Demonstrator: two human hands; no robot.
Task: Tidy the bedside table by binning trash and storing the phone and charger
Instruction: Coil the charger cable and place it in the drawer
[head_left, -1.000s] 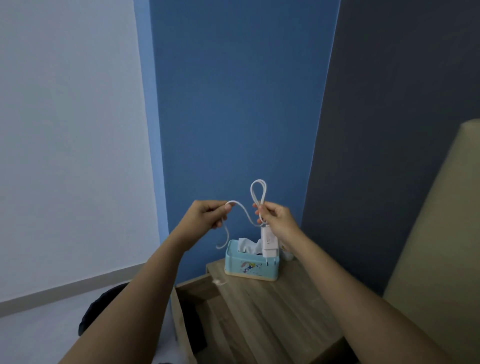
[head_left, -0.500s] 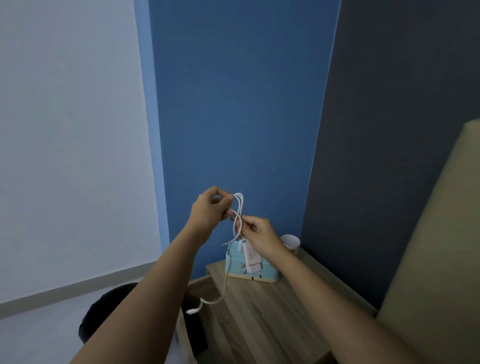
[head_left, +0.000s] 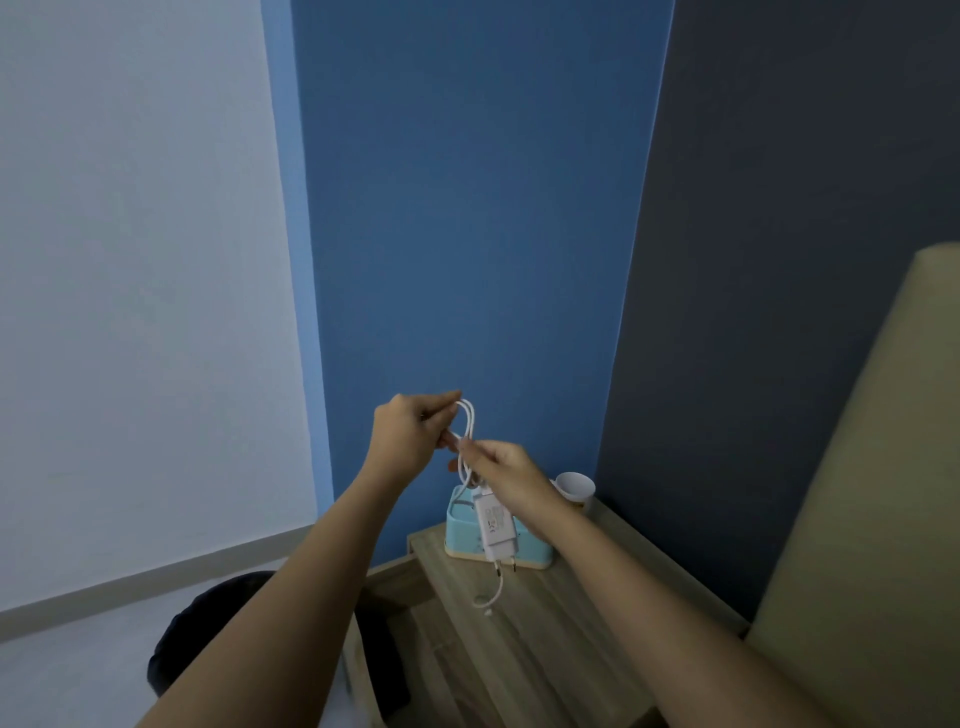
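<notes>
The surface (head_left: 545, 649) is matt grey-brown wood grain, the charger (head_left: 496, 530) and its cable (head_left: 469, 421) smooth white plastic, the tissue box (head_left: 460, 530) smooth pale-blue plastic, and the headboard (head_left: 872, 493) matt beige upholstery.

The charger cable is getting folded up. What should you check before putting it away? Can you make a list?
1. Cable gathered in loops: ok, both the left hand and right hand pinch the bundle.
2. Loose end tucked in: not ok, a tail dangles below the plug.
3. Charger plug free of the socket: ok, it hangs in the air.
4. Tissue box and cup out of the way: ok, they sit at the back of the bedside table.
5. Storage spot ready: cannot tell.
</notes>
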